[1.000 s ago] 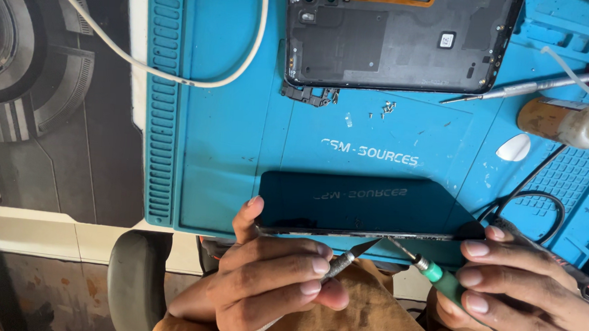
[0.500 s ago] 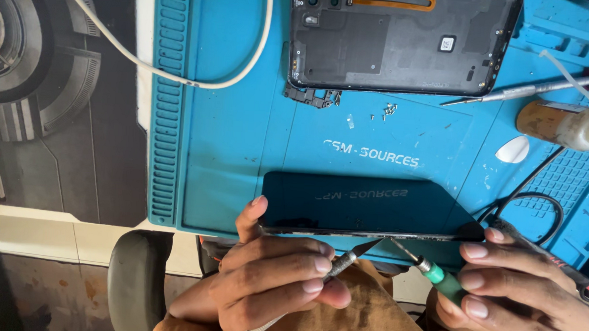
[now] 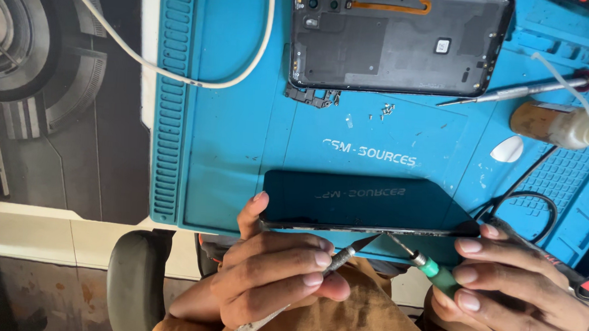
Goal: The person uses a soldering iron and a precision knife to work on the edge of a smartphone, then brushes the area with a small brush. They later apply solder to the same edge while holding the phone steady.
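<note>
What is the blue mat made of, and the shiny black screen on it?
The blue mat looks like soft rubber or silicone: matte, with molded ridges. The black screen is probably glass: glossy enough to mirror the mat's white lettering.

Likely phone repair workshop, blue repair mat (image 3: 242, 136), screwdriver (image 3: 523, 93)

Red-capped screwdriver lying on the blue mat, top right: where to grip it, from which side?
Grip the red-capped screwdriver mid-shaft, from above. It lies flat and nearly level on the blue mat. The glue bottle crowds its near side, so pinch toward the tip end, probably.
</note>
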